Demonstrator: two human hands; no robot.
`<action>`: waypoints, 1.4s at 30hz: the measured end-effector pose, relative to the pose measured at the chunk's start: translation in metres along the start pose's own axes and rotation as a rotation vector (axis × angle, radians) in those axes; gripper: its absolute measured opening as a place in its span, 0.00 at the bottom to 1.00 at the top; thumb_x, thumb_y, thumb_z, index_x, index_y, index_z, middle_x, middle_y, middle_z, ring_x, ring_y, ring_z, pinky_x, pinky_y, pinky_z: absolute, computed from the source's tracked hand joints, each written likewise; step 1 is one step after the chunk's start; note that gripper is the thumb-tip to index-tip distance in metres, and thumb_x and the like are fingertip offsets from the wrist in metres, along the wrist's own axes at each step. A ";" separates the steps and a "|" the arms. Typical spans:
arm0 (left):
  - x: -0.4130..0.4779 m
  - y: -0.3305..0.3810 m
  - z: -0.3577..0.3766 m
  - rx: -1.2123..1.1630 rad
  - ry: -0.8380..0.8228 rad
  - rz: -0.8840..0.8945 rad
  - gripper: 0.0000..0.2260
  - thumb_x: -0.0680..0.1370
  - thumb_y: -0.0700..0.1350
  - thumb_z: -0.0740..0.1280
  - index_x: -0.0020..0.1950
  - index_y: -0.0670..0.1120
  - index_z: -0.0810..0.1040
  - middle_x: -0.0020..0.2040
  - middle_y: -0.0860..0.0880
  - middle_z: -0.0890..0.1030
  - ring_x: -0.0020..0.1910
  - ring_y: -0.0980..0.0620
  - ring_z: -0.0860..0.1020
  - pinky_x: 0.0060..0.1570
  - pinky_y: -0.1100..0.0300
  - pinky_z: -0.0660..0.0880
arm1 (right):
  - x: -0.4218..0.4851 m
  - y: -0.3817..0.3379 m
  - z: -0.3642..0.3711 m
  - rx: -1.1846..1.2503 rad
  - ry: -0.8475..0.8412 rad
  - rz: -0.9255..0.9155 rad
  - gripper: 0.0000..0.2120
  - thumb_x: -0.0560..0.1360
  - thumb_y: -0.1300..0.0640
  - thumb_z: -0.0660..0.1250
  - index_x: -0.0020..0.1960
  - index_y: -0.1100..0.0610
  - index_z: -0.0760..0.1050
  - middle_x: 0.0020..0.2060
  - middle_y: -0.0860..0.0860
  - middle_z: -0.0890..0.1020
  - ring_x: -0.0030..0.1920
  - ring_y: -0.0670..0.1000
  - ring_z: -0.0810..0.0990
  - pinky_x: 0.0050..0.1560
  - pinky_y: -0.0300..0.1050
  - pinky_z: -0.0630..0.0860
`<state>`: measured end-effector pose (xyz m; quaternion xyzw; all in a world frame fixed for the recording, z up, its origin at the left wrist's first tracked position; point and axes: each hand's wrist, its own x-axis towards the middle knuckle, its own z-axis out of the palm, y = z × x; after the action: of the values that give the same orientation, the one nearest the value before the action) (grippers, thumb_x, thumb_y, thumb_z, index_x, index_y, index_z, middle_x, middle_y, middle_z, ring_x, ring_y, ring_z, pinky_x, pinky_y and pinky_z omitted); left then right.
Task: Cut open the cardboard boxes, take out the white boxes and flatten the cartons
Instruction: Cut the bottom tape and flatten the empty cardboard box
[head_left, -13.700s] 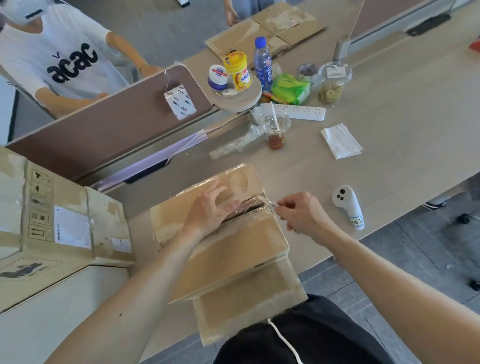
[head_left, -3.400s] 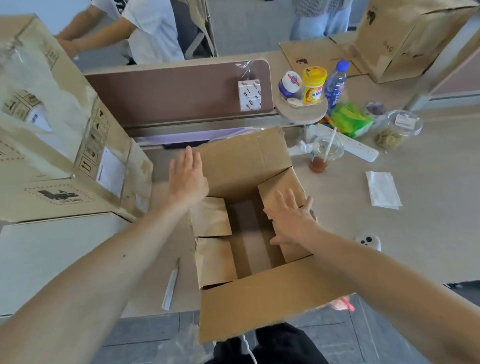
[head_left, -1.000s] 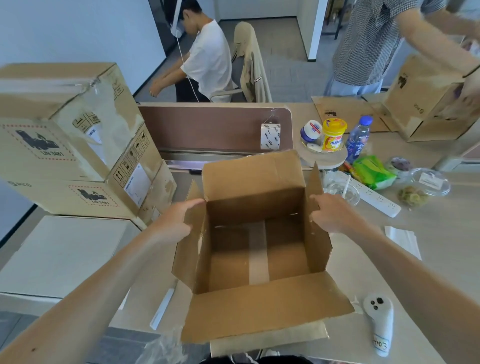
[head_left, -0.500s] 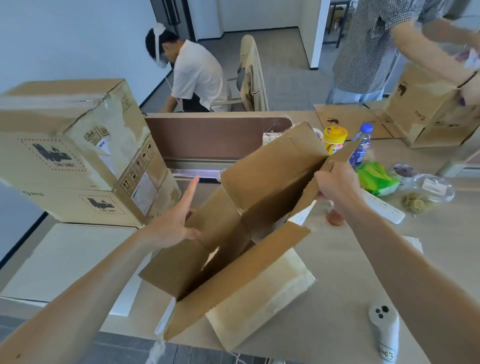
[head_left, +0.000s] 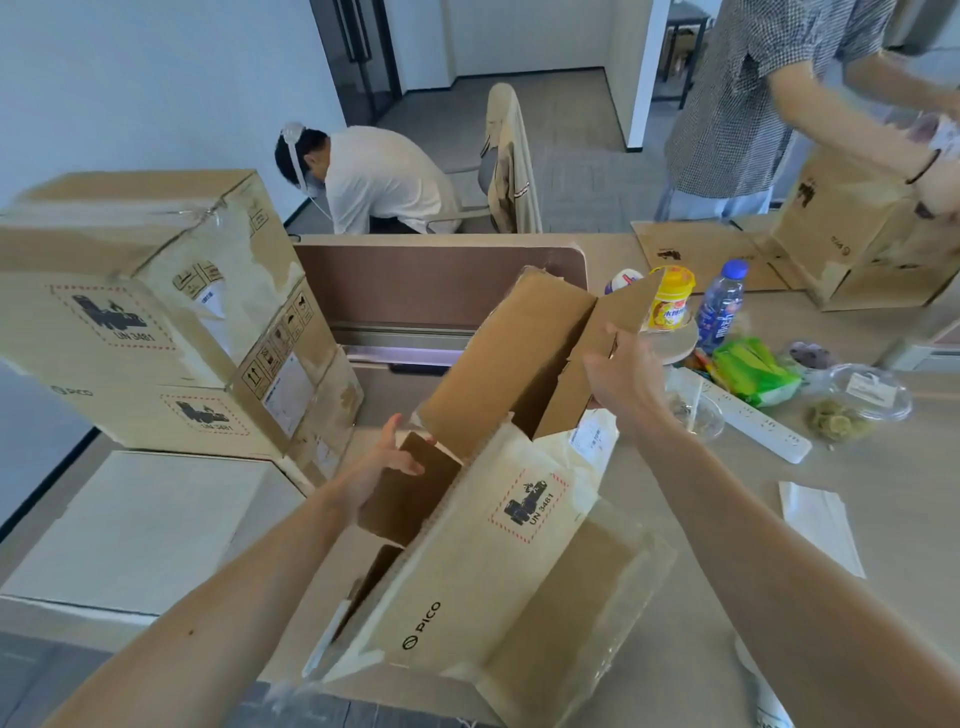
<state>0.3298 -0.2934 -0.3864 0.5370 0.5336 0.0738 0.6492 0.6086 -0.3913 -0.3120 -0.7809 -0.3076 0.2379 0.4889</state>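
Observation:
An empty brown carton (head_left: 498, 561), cut open at both ends, lies skewed and half collapsed on the desk in front of me, its printed PICO side up. My right hand (head_left: 618, 379) grips the carton's raised far flap at the upper right. My left hand (head_left: 379, 467) presses a side flap at the carton's left, fingers spread. A white box (head_left: 135, 525) lies flat at the left. Two sealed cartons (head_left: 156, 312) stand stacked behind it.
A brown divider (head_left: 431, 280) runs across the desk behind the carton. At the right are jars, a water bottle (head_left: 719, 306), a green packet, a white power strip (head_left: 753, 421), plastic cups and a napkin (head_left: 821, 525). Two people work beyond, one beside another open carton (head_left: 862, 249).
Since a second ago the upright open carton has been pushed over sideways and is folding flat. My right hand lifted its far flap; my left hand moved onto the left flap.

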 end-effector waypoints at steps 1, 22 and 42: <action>0.003 -0.003 0.000 -0.045 0.021 0.001 0.60 0.51 0.54 0.75 0.80 0.62 0.51 0.75 0.43 0.65 0.72 0.37 0.66 0.71 0.38 0.63 | 0.001 0.001 -0.001 0.007 -0.001 0.002 0.16 0.76 0.62 0.58 0.62 0.64 0.74 0.39 0.52 0.83 0.36 0.51 0.83 0.33 0.47 0.83; -0.008 0.059 0.051 0.475 -0.267 0.181 0.39 0.71 0.54 0.76 0.77 0.63 0.60 0.70 0.56 0.75 0.63 0.54 0.78 0.60 0.46 0.79 | 0.030 -0.009 0.048 -0.048 0.011 0.020 0.10 0.77 0.61 0.62 0.58 0.57 0.71 0.47 0.54 0.79 0.44 0.60 0.83 0.40 0.56 0.84; -0.037 0.076 0.017 0.433 0.307 0.496 0.06 0.80 0.44 0.68 0.50 0.44 0.83 0.37 0.44 0.82 0.33 0.42 0.77 0.37 0.49 0.75 | -0.001 0.006 0.063 0.185 -0.150 -0.369 0.20 0.78 0.55 0.69 0.68 0.47 0.74 0.65 0.45 0.70 0.51 0.43 0.81 0.47 0.29 0.75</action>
<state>0.3638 -0.2975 -0.3074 0.7579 0.4815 0.1939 0.3952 0.5669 -0.3556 -0.3429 -0.6433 -0.4576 0.2292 0.5693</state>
